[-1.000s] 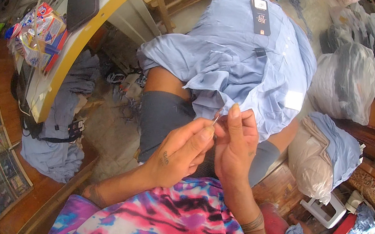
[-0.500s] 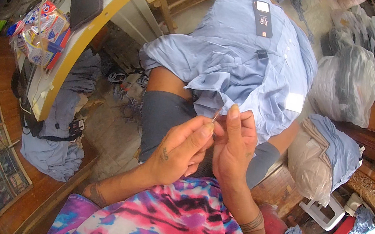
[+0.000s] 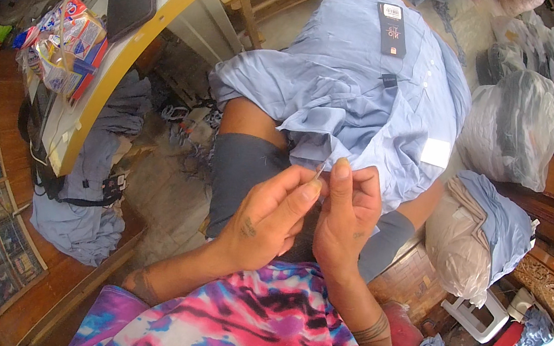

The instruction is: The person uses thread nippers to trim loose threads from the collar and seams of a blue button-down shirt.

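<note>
Amid a room with a yellow-edged table [image 3: 166, 5] at the left and bulging plastic bags [image 3: 510, 128] at the right, a light blue shirt [image 3: 344, 44] lies over the person's lap, its long axis running forward from the hands. The left hand [image 3: 270, 214] pinches a thin metal tool [image 3: 320, 171], pointing forward and slightly right at the shirt's near edge. The right hand [image 3: 347, 218] has thumb and curled fingers close together there, but I cannot tell whether they grip cloth.

From my remote seat I take this for a small garment workshop, perhaps inside a home: a tagged light-blue shirt [image 3: 338, 40] lies spread out, and more blue clothing [image 3: 74, 233] is heaped below a yellow-edged table [image 3: 83, 124]. I count at least 2 bulging plastic bags [image 3: 517, 129] near carved wooden furniture [image 3: 547, 283].
</note>
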`<state>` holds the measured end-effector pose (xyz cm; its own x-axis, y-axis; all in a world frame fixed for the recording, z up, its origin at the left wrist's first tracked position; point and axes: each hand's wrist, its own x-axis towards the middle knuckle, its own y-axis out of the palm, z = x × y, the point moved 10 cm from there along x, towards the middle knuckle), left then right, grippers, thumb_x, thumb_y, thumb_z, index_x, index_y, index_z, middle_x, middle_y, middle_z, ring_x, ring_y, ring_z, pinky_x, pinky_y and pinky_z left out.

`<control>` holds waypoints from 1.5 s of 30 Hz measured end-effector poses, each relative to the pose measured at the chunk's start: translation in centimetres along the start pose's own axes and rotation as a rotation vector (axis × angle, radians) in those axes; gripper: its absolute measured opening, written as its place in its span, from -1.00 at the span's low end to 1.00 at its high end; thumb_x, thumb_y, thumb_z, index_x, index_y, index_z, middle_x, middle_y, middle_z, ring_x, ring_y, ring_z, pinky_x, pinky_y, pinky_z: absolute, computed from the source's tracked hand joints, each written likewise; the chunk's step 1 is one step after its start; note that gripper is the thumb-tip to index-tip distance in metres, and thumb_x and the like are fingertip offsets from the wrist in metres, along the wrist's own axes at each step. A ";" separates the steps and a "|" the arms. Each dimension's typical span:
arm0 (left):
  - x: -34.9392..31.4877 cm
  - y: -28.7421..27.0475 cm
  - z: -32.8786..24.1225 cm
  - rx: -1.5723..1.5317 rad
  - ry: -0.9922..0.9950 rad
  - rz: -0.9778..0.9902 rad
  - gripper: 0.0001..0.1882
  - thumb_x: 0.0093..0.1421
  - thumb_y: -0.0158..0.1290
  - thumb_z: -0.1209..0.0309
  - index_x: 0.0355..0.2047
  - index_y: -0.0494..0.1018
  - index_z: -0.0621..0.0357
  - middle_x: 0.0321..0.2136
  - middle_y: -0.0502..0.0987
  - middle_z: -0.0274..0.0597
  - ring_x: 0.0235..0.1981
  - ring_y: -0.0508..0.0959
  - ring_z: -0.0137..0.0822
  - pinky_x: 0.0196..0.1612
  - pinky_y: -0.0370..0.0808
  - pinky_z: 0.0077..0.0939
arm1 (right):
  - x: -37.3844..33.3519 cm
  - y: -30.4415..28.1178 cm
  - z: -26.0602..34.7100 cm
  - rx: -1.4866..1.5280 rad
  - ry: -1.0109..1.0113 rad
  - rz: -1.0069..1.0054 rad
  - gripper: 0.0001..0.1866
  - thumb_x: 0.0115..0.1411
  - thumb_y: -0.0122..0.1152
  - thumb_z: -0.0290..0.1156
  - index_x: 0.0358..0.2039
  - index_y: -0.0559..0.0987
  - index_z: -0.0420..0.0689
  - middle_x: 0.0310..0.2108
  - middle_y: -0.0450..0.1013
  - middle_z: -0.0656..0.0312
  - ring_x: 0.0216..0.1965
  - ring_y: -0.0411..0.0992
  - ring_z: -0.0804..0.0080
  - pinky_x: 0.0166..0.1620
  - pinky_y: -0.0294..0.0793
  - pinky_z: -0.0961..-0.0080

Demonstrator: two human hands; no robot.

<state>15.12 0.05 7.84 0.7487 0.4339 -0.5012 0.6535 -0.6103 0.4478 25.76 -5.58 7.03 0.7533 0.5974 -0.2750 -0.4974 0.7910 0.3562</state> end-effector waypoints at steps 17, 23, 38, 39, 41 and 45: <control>0.2 -1.0 1.3 -0.113 0.015 -0.013 -0.70 0.53 -0.07 0.17 -0.02 0.46 0.14 -0.55 0.25 -0.50 -0.69 0.15 -0.70 -0.68 0.03 -0.72 | -0.6 0.3 -0.3 -0.014 -0.027 0.002 -0.75 0.44 0.24 -0.37 -0.35 0.41 -0.15 -0.43 0.50 0.31 -0.37 0.41 0.71 -0.27 0.39 0.71; -0.3 -1.8 -0.3 0.011 0.101 -0.070 -0.71 0.51 -0.04 0.19 -0.05 0.45 0.17 -0.56 0.26 -0.53 -0.69 0.13 -0.72 -0.66 0.02 -0.72 | -0.2 -0.2 -0.5 0.010 0.027 -0.079 -0.74 0.45 0.23 -0.31 -0.34 0.44 -0.16 -0.42 0.50 0.29 -0.36 0.41 0.64 -0.20 0.40 0.65; 2.4 -2.8 0.7 -0.144 0.103 -0.148 -0.80 0.45 0.11 0.25 -0.21 0.47 0.13 -0.60 0.32 -0.59 -0.66 0.22 -0.74 -0.62 0.10 -0.73 | -0.2 -0.3 -2.0 0.144 0.187 -0.038 -0.78 0.48 0.16 -0.26 -0.16 0.51 -0.17 -0.27 0.56 0.23 -0.28 0.48 0.57 -0.16 0.46 0.59; 2.6 -3.1 1.1 -0.118 0.090 -0.146 -0.79 0.44 0.12 0.24 -0.20 0.46 0.11 -0.63 0.29 -0.59 -0.69 0.19 -0.72 -0.66 0.07 -0.70 | 0.0 -1.1 -2.2 0.070 0.182 -0.007 -0.77 0.49 0.13 -0.25 -0.13 0.51 -0.17 -0.23 0.58 0.21 -0.25 0.50 0.54 -0.13 0.49 0.54; 2.7 -3.0 0.8 0.016 0.110 -0.150 -0.79 0.44 0.13 0.25 -0.23 0.47 0.13 -0.62 0.30 -0.58 -0.65 0.20 -0.71 -0.63 0.09 -0.67 | 0.2 -1.8 -2.4 -0.027 0.178 0.032 -0.77 0.50 0.11 -0.25 -0.08 0.52 -0.18 -0.18 0.59 0.19 -0.21 0.53 0.51 -0.10 0.51 0.50; 2.6 -1.9 0.5 0.290 0.116 -0.129 -0.78 0.43 0.13 0.31 -0.31 0.49 0.21 -0.51 0.38 -0.57 -0.48 0.28 -0.70 -0.46 0.24 -0.64 | 0.5 -2.9 -1.5 0.033 0.172 -0.094 -0.76 0.49 0.14 -0.24 -0.15 0.55 -0.19 -0.26 0.57 0.28 -0.28 0.47 0.60 -0.19 0.45 0.60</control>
<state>15.79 2.05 5.29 0.6807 0.5821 -0.4447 0.6971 -0.7013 0.1490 26.97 -7.39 4.49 0.7096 0.5371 -0.4560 -0.4117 0.8413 0.3503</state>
